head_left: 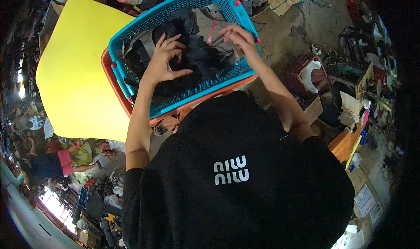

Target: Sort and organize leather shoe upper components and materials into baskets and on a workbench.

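Note:
Both of my hands are over a turquoise plastic basket [120, 58] filled with black and grey pieces of what look like fabric or sheet scraps [203, 58]. My left hand [165, 58] hovers above the dark pieces, fingers curved and thumb stretched apart, with nothing visible in it. Near the basket's right side is my right hand [239, 38], its fingers loosely bent and apart, holding nothing I can see. A thin pink-red strip [212, 32] lies on a grey piece just left of it. How deep the pile goes is hidden.
The basket sits within an orange-brown one [107, 67]. A large yellow sheet [83, 69] stretches along its left. To the right, a dark red crate [302, 76] and cardboard [350, 104] crowd the floor. Another person [54, 163] is at the far left, amid clutter.

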### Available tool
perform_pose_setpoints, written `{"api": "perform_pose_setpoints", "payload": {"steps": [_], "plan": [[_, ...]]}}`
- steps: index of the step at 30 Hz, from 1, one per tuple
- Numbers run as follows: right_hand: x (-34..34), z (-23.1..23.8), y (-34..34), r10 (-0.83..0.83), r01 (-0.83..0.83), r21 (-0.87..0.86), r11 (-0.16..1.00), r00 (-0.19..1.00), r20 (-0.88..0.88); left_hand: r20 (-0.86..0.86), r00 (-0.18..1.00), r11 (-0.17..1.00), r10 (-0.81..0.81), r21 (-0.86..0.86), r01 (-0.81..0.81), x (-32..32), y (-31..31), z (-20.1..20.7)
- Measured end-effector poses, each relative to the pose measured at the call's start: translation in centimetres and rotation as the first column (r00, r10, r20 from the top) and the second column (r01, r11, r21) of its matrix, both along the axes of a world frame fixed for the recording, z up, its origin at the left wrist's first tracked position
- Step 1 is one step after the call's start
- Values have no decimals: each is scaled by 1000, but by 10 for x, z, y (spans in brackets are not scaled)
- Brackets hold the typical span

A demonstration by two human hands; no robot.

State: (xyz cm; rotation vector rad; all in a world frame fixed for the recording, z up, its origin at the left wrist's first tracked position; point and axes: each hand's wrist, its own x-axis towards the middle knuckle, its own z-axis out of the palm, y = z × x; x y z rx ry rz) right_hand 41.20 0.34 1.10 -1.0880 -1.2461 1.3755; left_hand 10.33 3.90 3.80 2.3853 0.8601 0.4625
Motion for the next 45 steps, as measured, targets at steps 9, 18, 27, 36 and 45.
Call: {"api": "perform_pose_setpoints", "payload": {"steps": [9,18,27,36,45], "plan": [[-18,-6,-2,-166,-45,236,971,583,795,-231,973,968,10,247,49,11,-22,-23],[-35,-2,27,3,-194,38,980,208,978,-452,892,950,-3,276,143,28,-34,-32],[-19,10,52,129,-258,-23,966,400,907,-494,869,958,-26,236,163,24,-38,-33],[18,58,93,266,-144,-253,957,788,556,-493,870,926,9,333,179,25,-46,-32],[79,81,96,236,-149,-308,940,933,270,-501,865,938,-14,293,185,23,-41,-32]]}}
